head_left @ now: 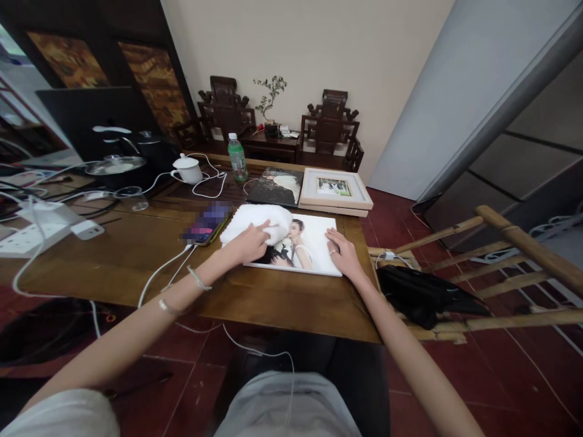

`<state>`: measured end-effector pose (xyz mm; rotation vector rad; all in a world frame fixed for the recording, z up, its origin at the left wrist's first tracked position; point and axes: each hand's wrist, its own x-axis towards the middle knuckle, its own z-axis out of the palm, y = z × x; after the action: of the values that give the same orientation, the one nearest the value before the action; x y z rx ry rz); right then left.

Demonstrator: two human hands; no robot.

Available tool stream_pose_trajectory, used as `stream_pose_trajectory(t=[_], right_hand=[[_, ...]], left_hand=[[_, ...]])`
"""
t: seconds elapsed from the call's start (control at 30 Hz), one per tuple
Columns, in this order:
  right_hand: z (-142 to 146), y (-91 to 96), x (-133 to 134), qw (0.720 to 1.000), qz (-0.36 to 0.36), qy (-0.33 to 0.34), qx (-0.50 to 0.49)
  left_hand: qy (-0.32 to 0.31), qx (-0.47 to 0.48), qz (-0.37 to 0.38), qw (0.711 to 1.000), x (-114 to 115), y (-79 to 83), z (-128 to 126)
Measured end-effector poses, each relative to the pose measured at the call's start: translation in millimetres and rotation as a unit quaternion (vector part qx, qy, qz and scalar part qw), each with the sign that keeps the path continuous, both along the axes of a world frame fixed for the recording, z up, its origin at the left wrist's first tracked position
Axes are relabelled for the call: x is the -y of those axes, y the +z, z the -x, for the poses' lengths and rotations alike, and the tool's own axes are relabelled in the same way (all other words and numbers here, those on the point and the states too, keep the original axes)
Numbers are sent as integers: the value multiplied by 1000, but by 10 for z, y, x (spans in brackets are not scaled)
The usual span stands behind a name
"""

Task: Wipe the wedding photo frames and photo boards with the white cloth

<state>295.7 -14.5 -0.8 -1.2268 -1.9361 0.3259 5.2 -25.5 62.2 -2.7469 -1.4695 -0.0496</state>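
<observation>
A white photo panel (317,250) with a picture of two people lies flat on the wooden table. Over its left part is a fluffy white cloth (248,220), which hides that side of the picture. My left hand (254,243) grips the cloth's near right edge, its fingers pressed into the fabric. At the panel's right edge rests my right hand (342,252), fingers stretched out over the border and holding nothing. Just left of the cloth lies a phone (207,223) with a cable plugged in.
Behind the panel are a dark photo album (276,187) and stacked white picture frames (336,189). A green bottle (237,158), a lidded white cup (187,169) and a power strip (34,233) with tangled cables stand leftward. A bamboo chair (483,243) holding a black bag is at right.
</observation>
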Motion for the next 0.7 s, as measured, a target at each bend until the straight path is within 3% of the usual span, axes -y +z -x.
stream_pose_trajectory(t=[0.17, 0.23, 0.3, 0.4, 0.6, 0.7], right_hand=[[-2, 4, -3, 1000, -2, -2, 4], [0, 10, -1, 1000, 3, -3, 1], [2, 16, 3, 1000, 7, -4, -2], [2, 22, 10, 1000, 7, -5, -3], [-3, 25, 16, 1000, 8, -5, -6], [-2, 25, 17, 1000, 10, -7, -5]], left_hand=[[-46, 4, 50, 998, 754, 95, -161], [-59, 6, 65, 996, 913, 128, -205], [-63, 9, 70, 996, 932, 145, -229], [-40, 7, 55, 998, 709, 143, -239], [41, 1, 8, 999, -124, 116, -259], [63, 0, -1, 998, -367, 99, -276]])
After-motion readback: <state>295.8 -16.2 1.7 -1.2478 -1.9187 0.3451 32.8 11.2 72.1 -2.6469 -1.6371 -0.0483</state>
